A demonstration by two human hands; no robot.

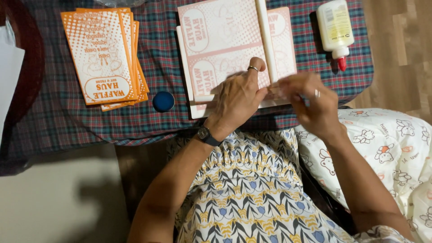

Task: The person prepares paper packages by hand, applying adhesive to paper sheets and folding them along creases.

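A stack of pink printed paper sheets (225,40) lies on the plaid tablecloth (157,58), with a long white strip (266,36) running up over it. My left hand (238,96) presses flat on the near part of the top sheet, a ring on one finger and a watch at the wrist. My right hand (312,103) is blurred just right of it, at the sheet's near right corner, fingers pinched on what looks like a small blue-tipped tool; what it grips is unclear.
A fanned stack of orange printed paper bags (105,54) lies at the left. A round blue cap (163,101) sits between the stacks. A white glue bottle with a red tip (335,29) lies at the right. A patterned pillow (396,148) is beside my lap.
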